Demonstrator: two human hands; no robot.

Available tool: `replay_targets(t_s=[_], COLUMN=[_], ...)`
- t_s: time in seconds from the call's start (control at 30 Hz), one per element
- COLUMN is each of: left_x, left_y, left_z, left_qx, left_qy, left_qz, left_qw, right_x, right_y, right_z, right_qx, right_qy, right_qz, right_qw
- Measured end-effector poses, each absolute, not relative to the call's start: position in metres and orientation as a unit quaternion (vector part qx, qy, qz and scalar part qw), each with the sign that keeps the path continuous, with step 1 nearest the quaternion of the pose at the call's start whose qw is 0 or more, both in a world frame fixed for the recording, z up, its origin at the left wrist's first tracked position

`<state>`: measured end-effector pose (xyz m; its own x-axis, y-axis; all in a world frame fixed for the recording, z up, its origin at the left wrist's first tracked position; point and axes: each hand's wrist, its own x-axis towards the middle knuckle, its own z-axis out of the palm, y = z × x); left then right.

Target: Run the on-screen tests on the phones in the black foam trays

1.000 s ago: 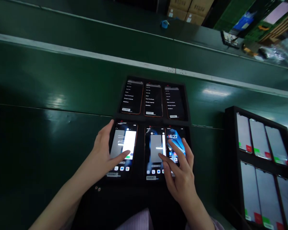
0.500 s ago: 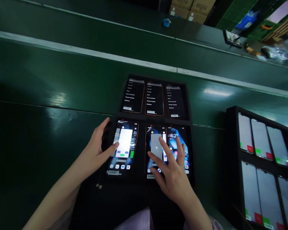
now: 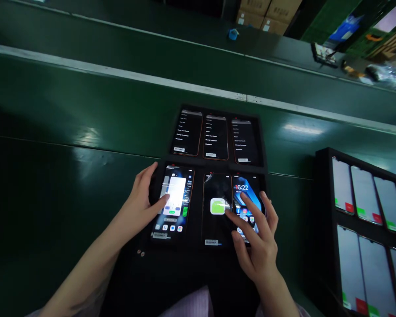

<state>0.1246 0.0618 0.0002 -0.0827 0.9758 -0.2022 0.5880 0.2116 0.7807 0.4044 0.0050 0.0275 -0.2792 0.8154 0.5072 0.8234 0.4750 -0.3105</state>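
Note:
In front of me is a black tray with two rows of smartphones. My left hand lies along the tray's left edge, fingers and thumb apart. Its thumb reaches over the lit screen of the front-left smartphone, which shows app cards. My right hand is open with spread fingers, above the front-right smartphone with a blue 16:22 home screen. Its index fingertip is by the right edge of the front-middle smartphone, whose dark screen shows a green icon; contact is hard to tell.
The back-row smartphones display dark text menus. On the right, another black tray carries several smartphones with white screens and red and green corners. A green bench runs beneath, with cardboard boxes beyond it.
My right hand has shifted right, from the front-middle smartphone toward the front-right one. The front-middle screen has switched from app cards to a green icon. My left hand keeps its place on the tray.

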Motion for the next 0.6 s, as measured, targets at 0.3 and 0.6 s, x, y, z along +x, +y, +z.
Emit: replay_targets(t_s=[0.3, 0.6], left_x=[0.123, 0.134], left_y=[0.059, 0.057], left_z=[-0.003, -0.002], left_qx=[0.59, 0.626], left_qy=[0.669, 0.671], left_qz=[0.273, 0.248], left_qw=[0.36, 0.31], right_x=[0.407, 0.405], right_y=[0.004, 0.005], right_z=[0.03, 0.029], right_qx=[-0.511, -0.515], right_qy=[-0.803, -0.798], right_qz=[-0.001, 0.001], right_qw=[0.305, 0.312])
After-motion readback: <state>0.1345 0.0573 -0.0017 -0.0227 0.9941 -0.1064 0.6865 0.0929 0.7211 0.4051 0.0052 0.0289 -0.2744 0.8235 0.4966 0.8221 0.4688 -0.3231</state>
